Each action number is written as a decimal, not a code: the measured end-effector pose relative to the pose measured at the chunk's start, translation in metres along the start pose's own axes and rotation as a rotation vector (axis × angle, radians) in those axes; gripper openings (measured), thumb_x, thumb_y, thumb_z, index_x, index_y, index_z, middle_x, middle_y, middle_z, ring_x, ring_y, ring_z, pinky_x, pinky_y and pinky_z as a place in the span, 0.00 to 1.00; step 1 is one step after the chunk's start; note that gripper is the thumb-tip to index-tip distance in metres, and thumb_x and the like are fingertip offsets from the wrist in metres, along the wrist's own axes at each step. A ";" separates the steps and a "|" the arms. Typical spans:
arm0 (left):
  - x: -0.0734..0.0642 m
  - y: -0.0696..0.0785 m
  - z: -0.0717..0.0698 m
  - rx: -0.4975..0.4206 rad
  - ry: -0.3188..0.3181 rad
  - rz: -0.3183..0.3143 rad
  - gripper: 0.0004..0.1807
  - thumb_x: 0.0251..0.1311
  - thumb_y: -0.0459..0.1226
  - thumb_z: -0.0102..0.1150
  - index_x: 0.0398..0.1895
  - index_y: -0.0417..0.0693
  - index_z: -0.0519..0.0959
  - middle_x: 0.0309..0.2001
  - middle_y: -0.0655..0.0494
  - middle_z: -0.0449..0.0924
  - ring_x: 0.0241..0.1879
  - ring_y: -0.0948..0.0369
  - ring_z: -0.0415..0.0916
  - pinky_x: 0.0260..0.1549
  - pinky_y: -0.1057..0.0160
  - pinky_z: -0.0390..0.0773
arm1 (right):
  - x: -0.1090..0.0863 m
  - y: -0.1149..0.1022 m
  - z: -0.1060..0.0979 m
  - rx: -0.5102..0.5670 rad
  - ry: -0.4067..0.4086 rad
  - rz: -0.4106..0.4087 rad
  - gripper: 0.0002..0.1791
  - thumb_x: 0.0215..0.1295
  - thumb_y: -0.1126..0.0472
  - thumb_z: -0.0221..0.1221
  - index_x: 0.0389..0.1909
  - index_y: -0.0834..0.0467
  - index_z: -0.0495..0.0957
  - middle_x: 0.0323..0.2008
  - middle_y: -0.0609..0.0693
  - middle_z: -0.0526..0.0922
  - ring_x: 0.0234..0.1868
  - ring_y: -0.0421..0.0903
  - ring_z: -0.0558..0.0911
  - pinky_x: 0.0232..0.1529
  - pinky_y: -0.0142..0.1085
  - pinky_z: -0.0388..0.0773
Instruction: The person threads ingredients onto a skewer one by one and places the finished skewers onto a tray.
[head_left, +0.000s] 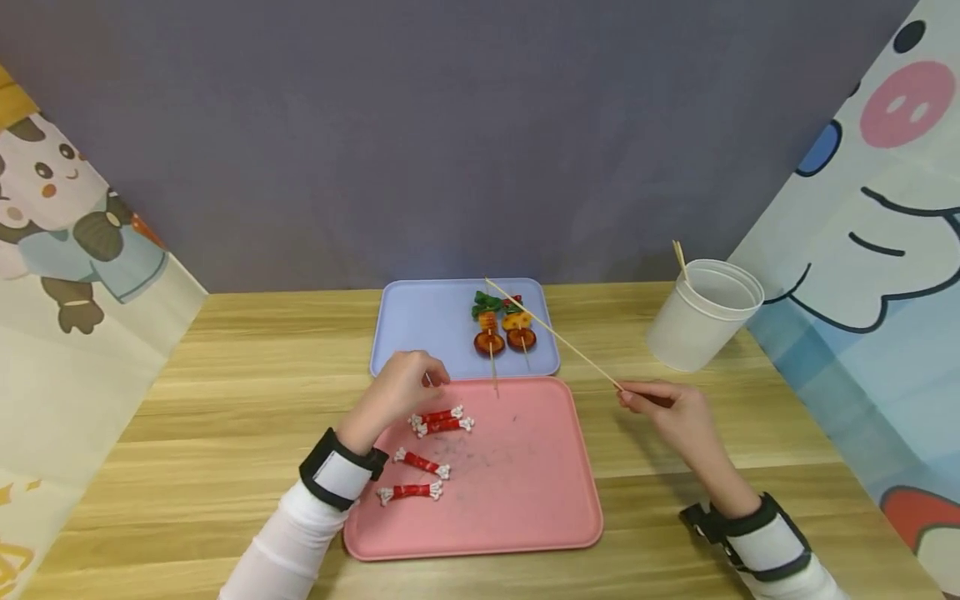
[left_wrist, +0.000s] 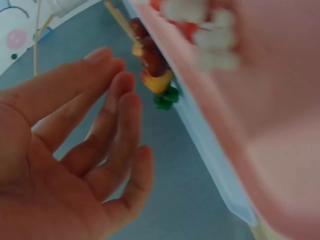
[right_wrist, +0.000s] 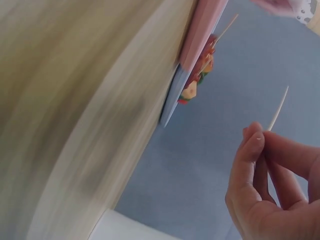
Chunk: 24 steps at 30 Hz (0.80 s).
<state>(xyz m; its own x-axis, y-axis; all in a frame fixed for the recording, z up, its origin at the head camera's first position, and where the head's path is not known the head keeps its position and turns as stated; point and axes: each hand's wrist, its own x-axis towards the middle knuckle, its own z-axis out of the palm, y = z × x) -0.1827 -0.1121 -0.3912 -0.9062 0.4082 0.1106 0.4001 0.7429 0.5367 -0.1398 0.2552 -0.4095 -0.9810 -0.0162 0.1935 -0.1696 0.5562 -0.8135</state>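
My right hand (head_left: 671, 412) pinches a thin bamboo skewer (head_left: 555, 335) between thumb and fingertips; the skewer slants up to the left, its far tip over the blue tray in the head view. My left hand (head_left: 408, 379) hovers at the far left edge of the pink tray (head_left: 525, 508). Its fingers (left_wrist: 127, 115) are loosely bent and hold nothing in the left wrist view. Nearest to it, two red bone-shaped pieces with white ends (head_left: 444, 425) lie side by side on the pink tray. A third red piece (head_left: 422, 462) and another red piece (head_left: 409, 492) lie closer to the front.
Behind the pink tray sits a blue tray (head_left: 420, 321). On its right side lie two skewers threaded with food pieces (head_left: 489, 342), their stick ends pointing forward. A white bucket (head_left: 701, 321) stands at the back right with skewers (head_left: 679, 257) leaning inside. A grey wall rises behind.
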 end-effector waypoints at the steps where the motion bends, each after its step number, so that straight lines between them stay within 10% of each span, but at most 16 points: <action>1: -0.002 -0.002 0.001 0.010 -0.026 -0.016 0.05 0.46 0.29 0.64 0.28 0.43 0.84 0.27 0.52 0.82 0.29 0.58 0.76 0.30 0.60 0.78 | 0.000 0.000 -0.001 -0.018 0.008 0.002 0.13 0.55 0.60 0.63 0.39 0.64 0.84 0.34 0.60 0.86 0.30 0.34 0.82 0.30 0.25 0.79; 9: -0.010 -0.008 0.004 0.138 -0.190 -0.159 0.03 0.43 0.32 0.66 0.24 0.48 0.83 0.27 0.56 0.81 0.26 0.61 0.73 0.26 0.61 0.76 | -0.002 0.004 -0.008 -0.147 0.045 0.007 0.13 0.52 0.55 0.65 0.37 0.58 0.86 0.33 0.55 0.87 0.31 0.29 0.80 0.29 0.20 0.74; 24: -0.011 -0.005 0.005 0.127 -0.252 -0.225 0.07 0.42 0.30 0.64 0.15 0.51 0.79 0.19 0.58 0.76 0.21 0.60 0.70 0.18 0.64 0.70 | -0.002 0.004 -0.008 -0.148 0.052 -0.009 0.12 0.53 0.56 0.65 0.37 0.58 0.86 0.32 0.54 0.87 0.30 0.31 0.81 0.28 0.19 0.74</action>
<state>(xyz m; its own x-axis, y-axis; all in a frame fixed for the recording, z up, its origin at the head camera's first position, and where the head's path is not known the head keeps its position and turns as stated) -0.1744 -0.1175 -0.3996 -0.9177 0.3333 -0.2162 0.2229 0.8824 0.4144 -0.1375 0.2638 -0.4088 -0.9725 0.0193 0.2323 -0.1592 0.6730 -0.7223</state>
